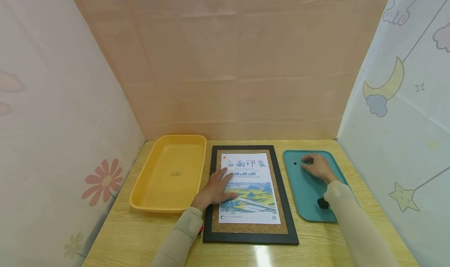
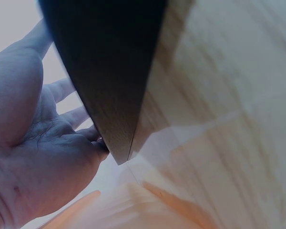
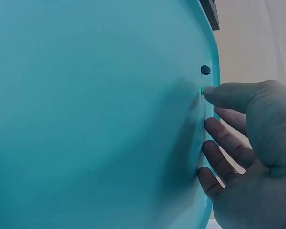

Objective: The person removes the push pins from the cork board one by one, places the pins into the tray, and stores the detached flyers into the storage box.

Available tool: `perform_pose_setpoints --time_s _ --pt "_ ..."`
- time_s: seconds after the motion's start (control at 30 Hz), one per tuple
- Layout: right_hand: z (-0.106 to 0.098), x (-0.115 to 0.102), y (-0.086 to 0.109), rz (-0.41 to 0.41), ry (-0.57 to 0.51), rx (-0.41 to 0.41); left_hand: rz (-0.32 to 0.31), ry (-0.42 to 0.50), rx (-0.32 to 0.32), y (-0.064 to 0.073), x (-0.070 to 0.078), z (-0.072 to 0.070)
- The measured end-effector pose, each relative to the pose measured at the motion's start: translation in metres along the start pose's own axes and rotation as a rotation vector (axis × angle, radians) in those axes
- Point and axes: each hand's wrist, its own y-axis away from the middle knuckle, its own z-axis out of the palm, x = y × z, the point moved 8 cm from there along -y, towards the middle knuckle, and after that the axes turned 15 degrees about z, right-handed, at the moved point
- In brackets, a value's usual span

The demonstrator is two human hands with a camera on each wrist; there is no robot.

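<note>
A printed paper poster (image 1: 247, 210) with a landscape picture lies on a cork board (image 1: 249, 228) in a black frame. My left hand (image 1: 216, 189) rests on the poster's left side, fingers spread, with the palm over the frame's left edge. An orange round tack (image 1: 224, 157) sits at the poster's upper left corner. Over the teal tray (image 1: 309, 185), my right hand (image 1: 316, 167) pinches a small green tack (image 3: 203, 89) between thumb and finger, close to the tray surface. A black tack (image 3: 206, 70) lies just beside it.
A yellow basin (image 1: 168, 181) stands left of the board. A black object (image 1: 322, 203) lies in the tray near the right sleeve. Something small and red (image 1: 201, 230) shows beside the left sleeve. Walls close in the table's back and sides.
</note>
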Motion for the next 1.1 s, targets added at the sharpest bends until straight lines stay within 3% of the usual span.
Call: perform_pose_setpoints --time_s 0.37,0.53,0.77,1.1 --pt "-0.007 -0.013 0.019 -0.089 0.020 0.045 -0.011 0.032 0.009 -0.004 -0.011 0.008" --pt "-0.009 -0.025 0.034 -0.128 0.012 0.060 -0.006 0.024 0.006 -0.002 -0.005 0.003" --pt "-0.001 -0.045 0.052 -0.175 0.018 0.075 -0.020 -0.024 -0.012 0.001 0.001 -0.002" --pt "0.020 -0.090 0.087 -0.319 0.006 0.087 -0.016 0.014 0.017 0.000 0.004 -0.005"
